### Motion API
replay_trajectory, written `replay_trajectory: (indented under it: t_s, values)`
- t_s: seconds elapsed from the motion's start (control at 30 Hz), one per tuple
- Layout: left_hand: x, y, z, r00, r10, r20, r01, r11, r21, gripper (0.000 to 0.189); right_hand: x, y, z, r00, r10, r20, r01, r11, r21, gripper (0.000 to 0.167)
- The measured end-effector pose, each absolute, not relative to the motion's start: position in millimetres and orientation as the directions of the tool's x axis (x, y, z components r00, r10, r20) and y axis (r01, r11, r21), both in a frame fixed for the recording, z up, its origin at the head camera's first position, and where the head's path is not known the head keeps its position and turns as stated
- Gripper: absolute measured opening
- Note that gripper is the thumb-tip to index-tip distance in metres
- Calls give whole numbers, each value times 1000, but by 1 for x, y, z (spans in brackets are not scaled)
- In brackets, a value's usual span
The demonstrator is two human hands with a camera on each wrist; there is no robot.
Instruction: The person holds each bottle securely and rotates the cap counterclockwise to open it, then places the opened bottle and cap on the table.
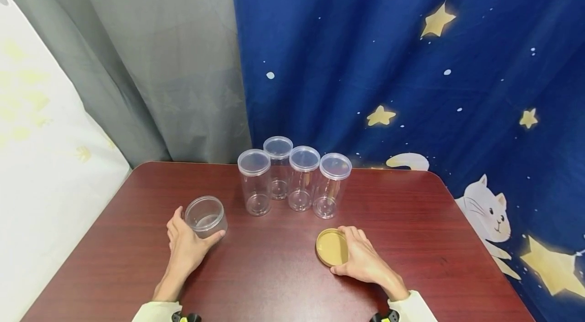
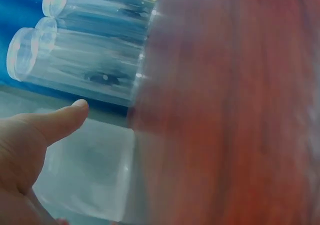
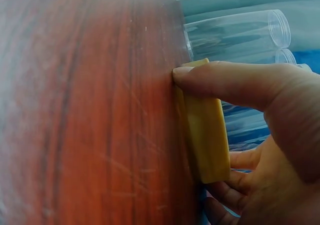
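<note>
My left hand (image 1: 186, 243) holds a short, wide clear jar (image 1: 206, 215) on the left of the table, fingers along its far left side and thumb across its near right side. The jar has no lid on its rim. In the left wrist view the thumb (image 2: 60, 122) overlaps the jar (image 2: 87, 170). To the right, my right hand (image 1: 364, 258) grips a round gold lid (image 1: 331, 247) by its edge, its hollow side facing up. The right wrist view shows the thumb on one side of the lid (image 3: 207, 135) and fingers on the other, low over the tabletop.
Several tall clear jars with translucent lids stand upright in a cluster at the back middle, among them a left one (image 1: 256, 185) and a right one (image 1: 332, 187). The dark red table (image 1: 269, 281) ends at a grey and blue curtain (image 1: 311, 58).
</note>
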State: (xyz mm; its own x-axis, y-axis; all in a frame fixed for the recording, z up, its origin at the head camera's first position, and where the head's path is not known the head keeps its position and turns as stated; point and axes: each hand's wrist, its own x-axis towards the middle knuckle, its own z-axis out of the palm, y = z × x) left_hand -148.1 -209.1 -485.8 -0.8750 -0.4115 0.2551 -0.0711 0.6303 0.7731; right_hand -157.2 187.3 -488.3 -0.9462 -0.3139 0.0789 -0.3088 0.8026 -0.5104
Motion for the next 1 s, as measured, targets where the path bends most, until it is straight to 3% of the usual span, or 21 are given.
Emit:
replay_trajectory:
  t_s: [0.2,0.37,0.53,0.67,1.0]
  values:
    - [-149,-194,-471,-791,-422,444,45,683,729,117,-157,187,-488,-947,-315,65,-302,800,-518,88]
    - [-149,-179,-450,-811,-300,503,180,690,701,102,-158,187,-488,-949,-312,49,-289,797,-530,90]
    - [-157,-165,-431,-876,-174,450,251,633,733,93,-159,187,-489,-953,-301,46,-277,797,-537,92]
    - [-167,-154,-421,-918,-133,373,218,618,755,90,-158,188,-490,-956,-293,35,-263,792,-551,92]
    - [-200,-137,-424,-954,-175,244,98,588,803,100,-160,190,-489,-946,-320,51,-294,780,-552,89]
